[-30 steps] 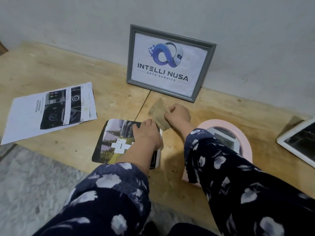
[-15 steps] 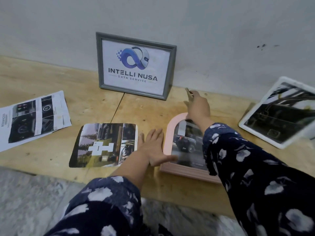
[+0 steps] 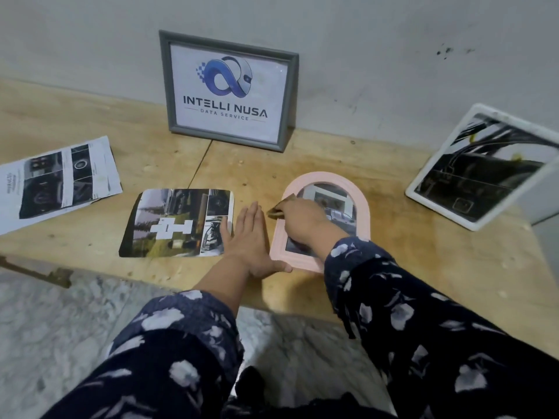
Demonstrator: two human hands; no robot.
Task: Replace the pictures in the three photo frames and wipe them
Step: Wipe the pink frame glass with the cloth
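A pink arched photo frame point(image 3: 361, 204) lies flat on the wooden board. My right hand point(image 3: 301, 217) grips a small brown cloth point(image 3: 276, 211) and holds it on the frame's left side, over the glass. My left hand point(image 3: 251, 240) lies flat with straight fingers on the board, its thumb against the pink frame's lower left edge. A grey frame point(image 3: 228, 89) with a logo print stands against the wall. A white frame point(image 3: 484, 164) holding a dark picture leans at the right.
A loose photo print point(image 3: 178, 222) with rounded corners lies left of my left hand. A printed sheet point(image 3: 57, 179) lies at the far left. The wooden board point(image 3: 423, 261) ends at a front edge above grey marbled floor point(image 3: 60, 322).
My right hand came back from near the wall with the cloth onto the pink frame's left side. My left hand stayed flat beside the frame. The view shifted slightly.
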